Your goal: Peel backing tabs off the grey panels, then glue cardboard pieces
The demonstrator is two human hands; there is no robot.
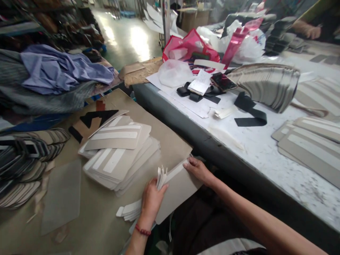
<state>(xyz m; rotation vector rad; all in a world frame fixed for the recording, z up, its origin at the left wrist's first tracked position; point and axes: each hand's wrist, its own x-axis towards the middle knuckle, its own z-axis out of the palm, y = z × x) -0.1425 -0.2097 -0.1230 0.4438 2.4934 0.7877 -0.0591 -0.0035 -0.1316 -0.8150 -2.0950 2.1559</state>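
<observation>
My left hand (151, 198) is closed round a bundle of thin white strips (160, 176), which fan out above my fingers and stick out below at the wrist. My right hand (198, 170) pinches the upper edge of a grey card piece (177, 193) that has a white strip along its edge. The card lies tilted between both hands at the edge of a brown cardboard sheet (164, 141). Just left of my hands sits a pile of grey card pieces with white strips (117, 152).
A white worktable (255, 141) to the right carries a curved stack of card pieces (268, 85), black straps (249, 113), a phone, plastic bags and more striped grey pieces (308, 141). Folded fabric (61, 71) and stacked pieces lie left. Another person's hand (310, 31) rests far right.
</observation>
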